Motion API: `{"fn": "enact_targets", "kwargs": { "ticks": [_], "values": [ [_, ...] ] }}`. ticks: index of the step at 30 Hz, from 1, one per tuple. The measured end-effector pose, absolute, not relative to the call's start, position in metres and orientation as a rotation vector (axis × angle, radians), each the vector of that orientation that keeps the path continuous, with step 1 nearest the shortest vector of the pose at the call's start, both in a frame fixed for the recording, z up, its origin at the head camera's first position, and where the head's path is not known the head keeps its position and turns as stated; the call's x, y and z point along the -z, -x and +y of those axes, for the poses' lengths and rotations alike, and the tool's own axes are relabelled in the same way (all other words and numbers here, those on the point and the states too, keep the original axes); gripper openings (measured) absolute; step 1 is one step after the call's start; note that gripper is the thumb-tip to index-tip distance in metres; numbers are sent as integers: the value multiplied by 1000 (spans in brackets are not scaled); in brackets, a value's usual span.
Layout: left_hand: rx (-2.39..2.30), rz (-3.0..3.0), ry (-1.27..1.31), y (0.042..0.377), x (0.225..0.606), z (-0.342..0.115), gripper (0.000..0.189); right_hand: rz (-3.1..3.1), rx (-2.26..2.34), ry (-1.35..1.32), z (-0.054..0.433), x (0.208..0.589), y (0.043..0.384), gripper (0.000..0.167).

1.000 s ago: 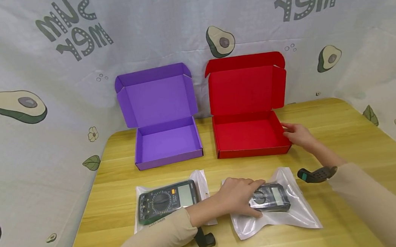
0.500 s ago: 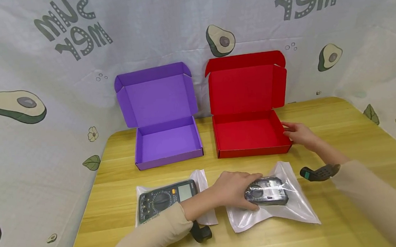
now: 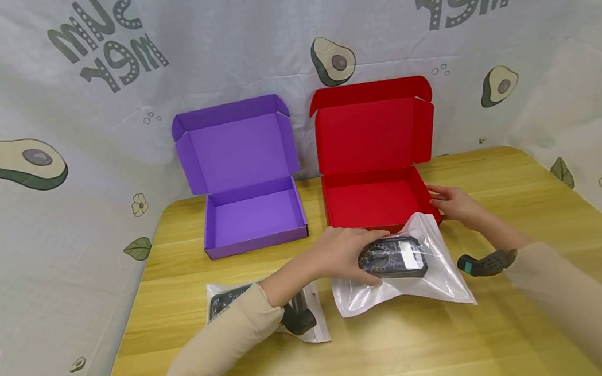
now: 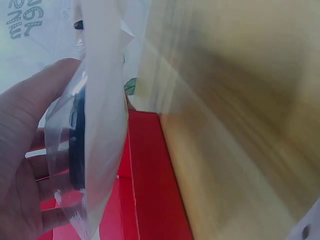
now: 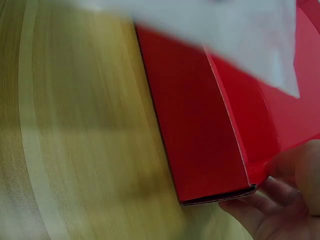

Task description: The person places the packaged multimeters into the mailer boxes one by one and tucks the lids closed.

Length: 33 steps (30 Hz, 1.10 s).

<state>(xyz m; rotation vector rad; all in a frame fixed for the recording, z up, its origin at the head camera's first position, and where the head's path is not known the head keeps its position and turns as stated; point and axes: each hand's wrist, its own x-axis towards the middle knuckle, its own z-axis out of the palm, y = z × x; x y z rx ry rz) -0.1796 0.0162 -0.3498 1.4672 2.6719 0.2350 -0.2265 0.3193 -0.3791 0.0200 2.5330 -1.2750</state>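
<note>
My left hand [image 3: 343,255] grips the left end of a dark multimeter [image 3: 394,258] sealed in a clear and white plastic bag [image 3: 433,283]. In the left wrist view the bagged multimeter [image 4: 77,140] is raised off the table, its white back toward the tabletop. It overlaps the front edge of the open red box [image 3: 369,198] in the head view. My right hand [image 3: 457,206] holds the box's right side wall; in the right wrist view the thumb of that hand [image 5: 295,185] is on the inner side and the fingers are outside, near the front corner.
Left of the red box stands an open purple box [image 3: 253,217], lid up. A second bagged multimeter [image 3: 225,299] lies at the front left, partly hidden by my left sleeve [image 3: 222,336]. A printed curtain [image 3: 250,41] hangs behind the wooden table [image 3: 419,347].
My left hand has lifted the bagged multimeter and carried it away from me, up to the red box's front edge. My right hand stays at the box's side.
</note>
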Motion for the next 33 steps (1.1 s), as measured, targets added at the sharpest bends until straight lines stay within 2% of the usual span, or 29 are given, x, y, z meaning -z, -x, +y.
{"fn": "enact_targets", "kwargs": {
  "ticks": [16,33],
  "values": [
    [-286,2716,-1427,208,343,16,81,2504,1310,-64,319,381,226,53],
    [-371,2779,-1291,262,332,25,82,2500,1333,-9,322,381,226,53]
  ]
}}
